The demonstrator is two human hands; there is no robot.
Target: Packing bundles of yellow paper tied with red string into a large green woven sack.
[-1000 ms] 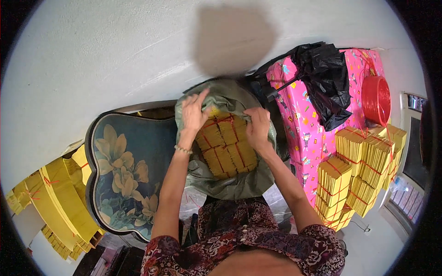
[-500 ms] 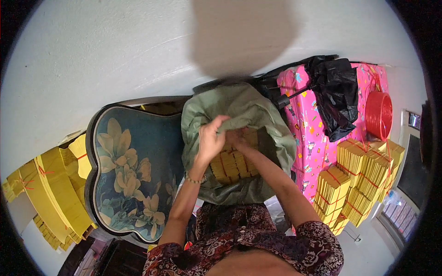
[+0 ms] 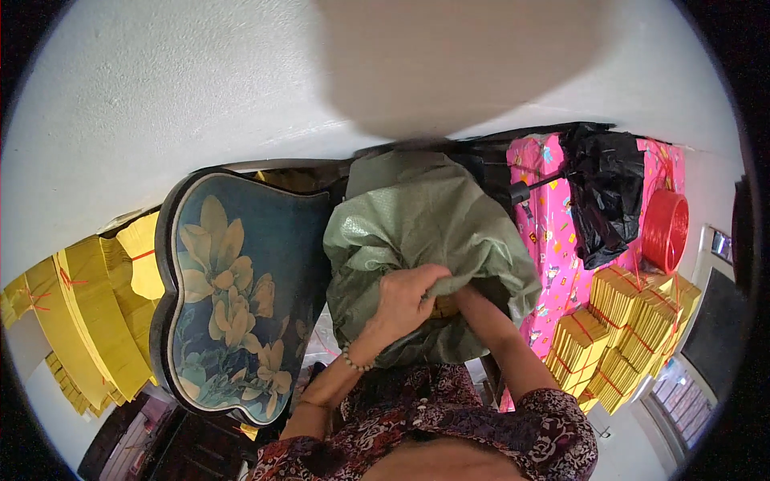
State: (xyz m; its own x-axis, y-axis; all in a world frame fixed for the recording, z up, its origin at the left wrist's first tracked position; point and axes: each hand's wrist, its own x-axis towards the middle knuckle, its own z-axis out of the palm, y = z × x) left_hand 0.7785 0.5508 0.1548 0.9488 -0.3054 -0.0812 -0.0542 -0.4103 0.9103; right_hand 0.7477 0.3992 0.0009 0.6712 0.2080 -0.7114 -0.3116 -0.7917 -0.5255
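A large green woven sack (image 3: 425, 208) stands in front of me, its mouth partly folded over. My left hand (image 3: 407, 301) grips the near fold of the sack's rim, fingers closed on the cloth; a bead bracelet is on that wrist. Down inside the mouth goes my right hand, hidden by the fabric, with only the forearm (image 3: 497, 333) showing. Just a small patch of the yellow paper bundles (image 3: 443, 306) in the sack shows between my hands.
To the left stands a blue padded chair back (image 3: 241, 289) with a floral print, beside yellow paper stacks (image 3: 88, 313). On the right are a pink patterned box (image 3: 545, 240), a black plastic bag (image 3: 605, 192), a red twine roll (image 3: 664, 231) and tied yellow bundles (image 3: 618, 345). A white wall rises behind.
My left hand has pulled the sack's rim toward me and to the right, covering most of the bundles. My right hand has gone out of sight under the cloth.
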